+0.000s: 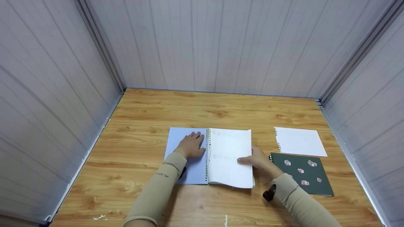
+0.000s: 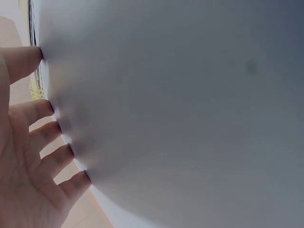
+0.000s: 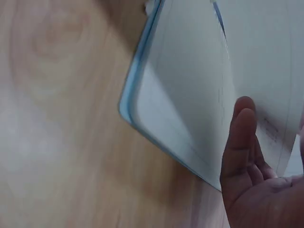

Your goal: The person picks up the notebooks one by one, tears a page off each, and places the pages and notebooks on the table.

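Note:
A spiral-bound notebook (image 1: 230,151) lies open on the wooden table, its blue-lavender cover (image 1: 195,173) folded out to the left. On that cover, close to the spiral binding, my left hand (image 1: 191,145) rests with fingers spread; the left wrist view shows its fingertips touching the pale surface. My right hand (image 1: 257,158) pinches the right edge of the notebook's white top page, thumb above and fingers beneath. In the right wrist view the pinched page (image 3: 266,57) stands lifted away from the pages below, and the right hand's fingers (image 3: 240,137) lie behind it.
Right of the notebook lies a dark green spiral notebook (image 1: 311,173) with pink floral pictures, partly under my right forearm. Behind it is a loose white sheet (image 1: 300,141) with a ragged left edge. Paper scraps (image 1: 99,217) lie near the front edge. Pale panels wall the table.

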`<state>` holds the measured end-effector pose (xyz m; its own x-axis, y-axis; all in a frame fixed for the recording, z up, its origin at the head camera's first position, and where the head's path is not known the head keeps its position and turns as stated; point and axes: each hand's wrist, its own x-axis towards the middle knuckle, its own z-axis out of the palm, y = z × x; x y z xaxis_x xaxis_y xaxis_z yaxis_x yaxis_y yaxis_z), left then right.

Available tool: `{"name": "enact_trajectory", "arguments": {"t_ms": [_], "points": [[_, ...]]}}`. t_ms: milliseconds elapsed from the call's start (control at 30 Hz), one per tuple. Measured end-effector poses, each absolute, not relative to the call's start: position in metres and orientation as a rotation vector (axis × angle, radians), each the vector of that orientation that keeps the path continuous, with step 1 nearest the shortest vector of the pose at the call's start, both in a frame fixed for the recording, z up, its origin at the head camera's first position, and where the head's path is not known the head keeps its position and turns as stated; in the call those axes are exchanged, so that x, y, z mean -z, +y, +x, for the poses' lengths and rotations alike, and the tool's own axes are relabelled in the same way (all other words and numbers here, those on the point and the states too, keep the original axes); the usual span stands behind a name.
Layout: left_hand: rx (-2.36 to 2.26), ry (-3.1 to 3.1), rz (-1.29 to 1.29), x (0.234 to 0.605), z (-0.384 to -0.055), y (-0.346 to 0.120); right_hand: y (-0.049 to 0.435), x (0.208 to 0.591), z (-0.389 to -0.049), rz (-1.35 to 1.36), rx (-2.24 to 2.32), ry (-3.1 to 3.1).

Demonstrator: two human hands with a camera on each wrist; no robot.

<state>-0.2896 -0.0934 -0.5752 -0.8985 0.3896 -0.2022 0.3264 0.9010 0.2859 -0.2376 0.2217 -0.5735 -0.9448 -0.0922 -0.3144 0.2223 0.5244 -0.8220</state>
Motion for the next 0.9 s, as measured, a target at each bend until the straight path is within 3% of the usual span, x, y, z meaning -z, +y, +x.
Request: {"name": "enact_trajectory", "arguments": {"t_ms": [900], "points": [[-0.437, 2.751, 0.522, 0.578, -0.289, -0.099, 0.225, 0.575, -0.211, 0.131, 1.119, 2.572]]}}
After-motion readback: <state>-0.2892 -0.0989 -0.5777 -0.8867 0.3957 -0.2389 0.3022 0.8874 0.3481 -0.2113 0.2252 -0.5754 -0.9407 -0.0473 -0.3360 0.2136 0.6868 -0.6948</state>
